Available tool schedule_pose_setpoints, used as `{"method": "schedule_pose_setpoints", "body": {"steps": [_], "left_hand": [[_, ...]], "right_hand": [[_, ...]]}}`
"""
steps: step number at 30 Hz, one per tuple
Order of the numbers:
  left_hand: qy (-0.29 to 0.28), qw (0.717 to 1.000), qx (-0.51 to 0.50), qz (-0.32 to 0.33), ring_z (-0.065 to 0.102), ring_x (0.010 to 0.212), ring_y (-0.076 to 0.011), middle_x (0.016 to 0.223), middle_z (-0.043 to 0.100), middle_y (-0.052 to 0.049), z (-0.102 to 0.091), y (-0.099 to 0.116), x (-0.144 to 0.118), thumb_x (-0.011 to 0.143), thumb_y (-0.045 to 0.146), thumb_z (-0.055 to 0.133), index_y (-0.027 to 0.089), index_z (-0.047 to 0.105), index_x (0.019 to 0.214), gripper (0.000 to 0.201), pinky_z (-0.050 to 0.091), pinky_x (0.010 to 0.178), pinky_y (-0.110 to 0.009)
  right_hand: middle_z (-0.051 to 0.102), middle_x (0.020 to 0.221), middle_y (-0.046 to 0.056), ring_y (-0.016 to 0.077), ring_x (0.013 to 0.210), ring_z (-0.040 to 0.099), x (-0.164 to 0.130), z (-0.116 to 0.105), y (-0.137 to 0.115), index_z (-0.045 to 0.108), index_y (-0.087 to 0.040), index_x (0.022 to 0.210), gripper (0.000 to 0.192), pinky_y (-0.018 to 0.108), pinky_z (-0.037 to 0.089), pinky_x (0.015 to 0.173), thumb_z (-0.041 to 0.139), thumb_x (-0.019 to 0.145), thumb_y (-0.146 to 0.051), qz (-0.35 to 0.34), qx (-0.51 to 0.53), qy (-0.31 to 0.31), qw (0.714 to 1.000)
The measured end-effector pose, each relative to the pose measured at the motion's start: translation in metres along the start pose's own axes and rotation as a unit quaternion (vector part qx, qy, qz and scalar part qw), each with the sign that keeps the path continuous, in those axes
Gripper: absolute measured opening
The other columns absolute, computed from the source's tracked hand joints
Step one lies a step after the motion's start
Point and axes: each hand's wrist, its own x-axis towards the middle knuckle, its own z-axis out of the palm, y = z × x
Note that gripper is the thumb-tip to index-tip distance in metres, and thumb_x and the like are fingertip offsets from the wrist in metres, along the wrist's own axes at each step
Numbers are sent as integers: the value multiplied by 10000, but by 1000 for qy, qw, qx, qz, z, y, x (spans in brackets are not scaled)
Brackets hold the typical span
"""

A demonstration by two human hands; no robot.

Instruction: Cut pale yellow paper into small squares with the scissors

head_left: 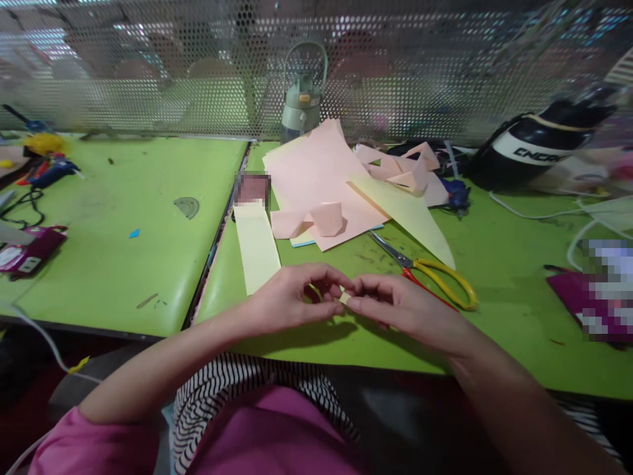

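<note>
My left hand (291, 297) and my right hand (410, 307) meet just above the near edge of the green table. A small piece of pale yellow paper (345, 298) shows between their fingertips. My right thumb presses on it, and my left thumb and fingers curl around its other side. Right behind my left hand lies a pale yellow paper strip (257, 247). Scissors (420, 267) with one yellow and one red handle lie behind my right hand, blades pointing away to the left. Part of the red handle is hidden by that hand.
Pink paper sheets (316, 175) and curled offcuts (329, 219) are piled at the back. A green bottle (301, 105) stands behind them. A black bottle (534, 145) leans at back right. Purple boxes (37, 251) with cables lie at both sides. A seam (217, 231) divides the table.
</note>
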Motion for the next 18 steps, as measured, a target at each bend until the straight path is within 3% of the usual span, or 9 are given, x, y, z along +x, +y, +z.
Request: {"method": "schedule_pose_setpoints", "body": {"steps": [6,13,16,18], "left_hand": [[2,999,-36,-38,624,734,-113,807,686,-13,2,2,0,806,207,704,155,667,930,139,500,715,-263],[30,993,-91,-69,542,653,-89,749,626,14,8,-3,-1,824,280,697,151,649,906,159,422,604,-222],[45,980,-177,-76,549,656,-75,745,618,20,10,-6,-1,807,223,723,155,650,913,146,426,599,-196],[61,953,-279,-102,584,664,-69,759,638,13,9,-5,-1,791,191,744,154,667,940,172,454,605,-179]], "right_hand": [[449,581,-65,97,524,390,-1,-2,-2,649,-183,838,308,261,288,514,627,796,-488,10,-40,0,999],[509,637,-35,118,582,449,-5,5,-1,642,-194,801,284,258,329,534,615,817,-477,-20,-72,46,996],[577,679,-8,145,608,508,-7,4,1,650,-212,848,290,268,377,548,598,847,-497,-45,-105,69,991],[653,812,41,191,697,578,-10,-4,7,649,-229,949,285,303,439,614,577,864,-491,-72,-158,134,976]]}}
